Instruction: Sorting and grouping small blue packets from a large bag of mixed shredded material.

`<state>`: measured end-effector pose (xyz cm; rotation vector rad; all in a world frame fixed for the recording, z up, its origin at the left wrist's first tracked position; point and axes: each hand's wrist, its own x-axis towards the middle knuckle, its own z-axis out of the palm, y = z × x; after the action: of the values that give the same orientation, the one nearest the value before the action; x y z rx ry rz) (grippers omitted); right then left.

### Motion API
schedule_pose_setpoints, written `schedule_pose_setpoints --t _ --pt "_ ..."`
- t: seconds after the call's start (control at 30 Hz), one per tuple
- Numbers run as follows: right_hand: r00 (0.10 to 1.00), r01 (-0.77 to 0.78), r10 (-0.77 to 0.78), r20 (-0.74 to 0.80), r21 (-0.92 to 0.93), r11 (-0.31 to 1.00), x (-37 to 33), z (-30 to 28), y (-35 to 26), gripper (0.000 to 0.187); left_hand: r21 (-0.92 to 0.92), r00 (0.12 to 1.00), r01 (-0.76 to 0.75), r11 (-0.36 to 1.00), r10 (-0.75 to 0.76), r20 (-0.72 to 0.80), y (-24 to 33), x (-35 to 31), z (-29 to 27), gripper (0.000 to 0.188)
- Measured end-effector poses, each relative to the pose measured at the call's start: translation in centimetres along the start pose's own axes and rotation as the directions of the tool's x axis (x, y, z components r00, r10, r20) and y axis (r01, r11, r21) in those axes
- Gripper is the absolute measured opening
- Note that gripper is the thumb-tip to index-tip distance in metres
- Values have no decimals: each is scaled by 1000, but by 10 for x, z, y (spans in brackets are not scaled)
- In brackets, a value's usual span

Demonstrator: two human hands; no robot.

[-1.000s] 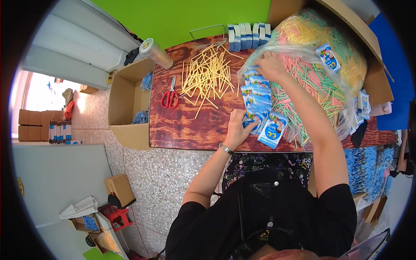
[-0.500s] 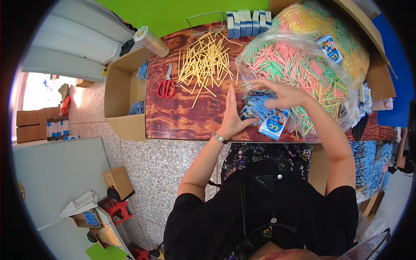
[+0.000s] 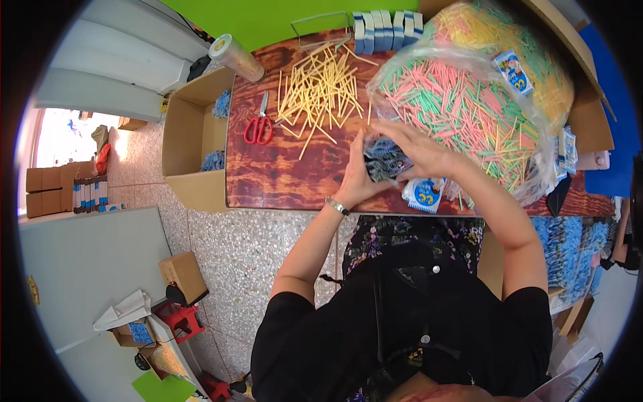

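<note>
Near the table's front edge, my left hand point(image 3: 356, 177) and my right hand point(image 3: 423, 153) are wrapped round a bundle of small blue packets point(image 3: 386, 159) from either side. The bundle's crinkled edges face up between my palms. Just below my right hand, a blue and white printed packet point(image 3: 424, 194) lies flat on the table. Beyond my hands is a loose pile of thin yellow sticks point(image 3: 321, 90). To the right, close to my right forearm, a large clear plastic bag point(image 3: 544, 171) is heaped with pink, green and yellow sticks point(image 3: 462, 100).
Red-handled scissors point(image 3: 258, 128) lie left on the dark red wooden table point(image 3: 288, 184). A clear jar point(image 3: 236, 57) stands at the far left corner, and blue and white bundles point(image 3: 385, 32) line the back. An open carton point(image 3: 194, 137) adjoins the left edge.
My hands have closed in and lifted the blue packets into an upright bundle. My left hand moved slightly toward my right. The single printed packet stays on the table.
</note>
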<state>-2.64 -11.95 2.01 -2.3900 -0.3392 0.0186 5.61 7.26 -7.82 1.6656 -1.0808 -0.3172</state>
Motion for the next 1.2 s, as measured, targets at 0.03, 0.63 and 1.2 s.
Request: schedule_pose_setpoints --t 0.03,0.63,1.2 --pt "1000 4 -4 0 -4 1000 -2 0 6 110 -1 999 21 1000 -21 39 6 -2 -3 136" --pt "964 -76 158 -212 350 934 -14 21 5 98 10 994 7 1000 -8 109 0 12 -17 135" --pt "914 -47 208 -349 417 908 20 11 -35 37 158 990 -23 987 44 -135 13 8 -7 106"
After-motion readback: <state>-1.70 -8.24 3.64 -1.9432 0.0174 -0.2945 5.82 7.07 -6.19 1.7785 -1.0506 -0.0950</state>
